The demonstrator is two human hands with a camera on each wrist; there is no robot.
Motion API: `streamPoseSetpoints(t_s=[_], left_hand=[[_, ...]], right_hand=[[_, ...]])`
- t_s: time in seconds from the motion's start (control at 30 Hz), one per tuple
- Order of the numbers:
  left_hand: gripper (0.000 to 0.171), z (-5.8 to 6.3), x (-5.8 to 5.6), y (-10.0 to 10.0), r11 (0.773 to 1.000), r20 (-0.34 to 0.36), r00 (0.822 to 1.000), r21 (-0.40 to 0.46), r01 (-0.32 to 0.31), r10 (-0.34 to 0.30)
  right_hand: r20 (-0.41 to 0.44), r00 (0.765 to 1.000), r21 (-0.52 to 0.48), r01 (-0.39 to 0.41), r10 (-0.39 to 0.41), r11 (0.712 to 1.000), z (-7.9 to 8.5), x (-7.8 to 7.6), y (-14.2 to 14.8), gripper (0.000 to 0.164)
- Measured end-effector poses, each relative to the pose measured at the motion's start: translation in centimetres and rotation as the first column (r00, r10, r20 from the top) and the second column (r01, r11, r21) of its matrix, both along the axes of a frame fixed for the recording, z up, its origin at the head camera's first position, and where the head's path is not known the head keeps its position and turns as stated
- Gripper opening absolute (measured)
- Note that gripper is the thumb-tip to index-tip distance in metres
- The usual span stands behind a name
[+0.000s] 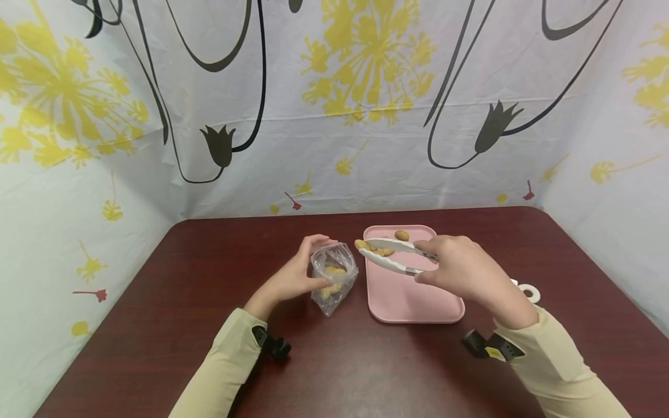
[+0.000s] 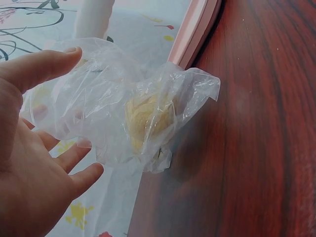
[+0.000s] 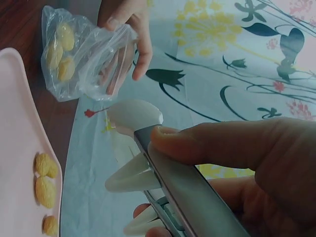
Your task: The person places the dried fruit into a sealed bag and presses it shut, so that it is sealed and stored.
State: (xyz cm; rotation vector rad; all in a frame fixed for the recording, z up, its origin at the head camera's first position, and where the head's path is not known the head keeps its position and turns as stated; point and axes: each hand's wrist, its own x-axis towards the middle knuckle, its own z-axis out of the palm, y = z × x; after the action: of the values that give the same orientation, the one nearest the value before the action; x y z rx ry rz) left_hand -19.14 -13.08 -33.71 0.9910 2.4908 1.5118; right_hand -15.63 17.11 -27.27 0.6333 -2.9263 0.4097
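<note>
Grips a pair of tongs (image 3: 190,185) firmly in the right hand (image 1: 465,266), with thumb bent against the metal handle and fingers curled round the other side. Points the white, cupped ends leftward over the pink tray (image 1: 413,299), with both tong arms apart along the middle and near each other at the tips. In the head view, shows a small yellow potato-like piece (image 1: 360,244) at those tips, over the left edge of the tray; cannot tell whether pinched or merely overlapped.

Holds a clear plastic bag (image 1: 342,288) in the left hand (image 1: 292,276), with thumb on the near side and fingers on the far side, loosely bent round the mouth and set wide apart. In the lower part of the bag, several yellow bagged pieces (image 3: 65,68), three of them countable from the right wrist.

Just right of the bag, flat on the dark reddish-brown worktop (image 1: 345,360), the tray with its rounded corners. Toward its far edge, a short row of loose pieces (image 3: 45,192), partly covered by the tongs in the head view. Beyond the tray, near the right wrist, a white ring-shaped item (image 1: 536,294), partly hidden.

On the forearms, beige sleeves (image 1: 225,360) with black wrist devices (image 1: 279,348). Behind and at both sides, a white hanging cloth (image 1: 313,139) printed with yellow blooms and dark stems.
</note>
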Motion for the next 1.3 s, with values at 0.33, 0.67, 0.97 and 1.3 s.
streamPoseSetpoints(t_s=[0.33, 0.67, 0.97, 1.3], left_hand=[[0.075, -1.4, -1.0, -0.3, 1.000, -0.004, 1.000, -0.004, 0.000, 0.000], [0.078, -3.1, -2.2, -0.7, 1.000, -0.018, 1.000, 0.008, -0.001, 0.001], [0.078, -3.1, -2.3, -0.6, 1.000, -0.024, 1.000, 0.009, 0.014, -0.014], [0.078, -3.1, -2.2, -0.7, 1.000, -0.037, 0.999, 0.020, 0.021, -0.020]], right_hand=[[-0.026, 0.997, 0.017, -0.070, 0.070, 0.997, 0.4, -0.3, -1.6, 0.055], [-0.003, 0.994, 0.040, -0.106, 0.106, 0.994, 0.7, -0.3, -3.2, 0.041], [0.020, 0.994, 0.054, -0.104, 0.103, 0.993, 0.5, -0.6, -3.7, 0.049], [0.000, 0.994, 0.034, -0.111, 0.111, 0.993, 0.4, -0.4, -3.6, 0.050]])
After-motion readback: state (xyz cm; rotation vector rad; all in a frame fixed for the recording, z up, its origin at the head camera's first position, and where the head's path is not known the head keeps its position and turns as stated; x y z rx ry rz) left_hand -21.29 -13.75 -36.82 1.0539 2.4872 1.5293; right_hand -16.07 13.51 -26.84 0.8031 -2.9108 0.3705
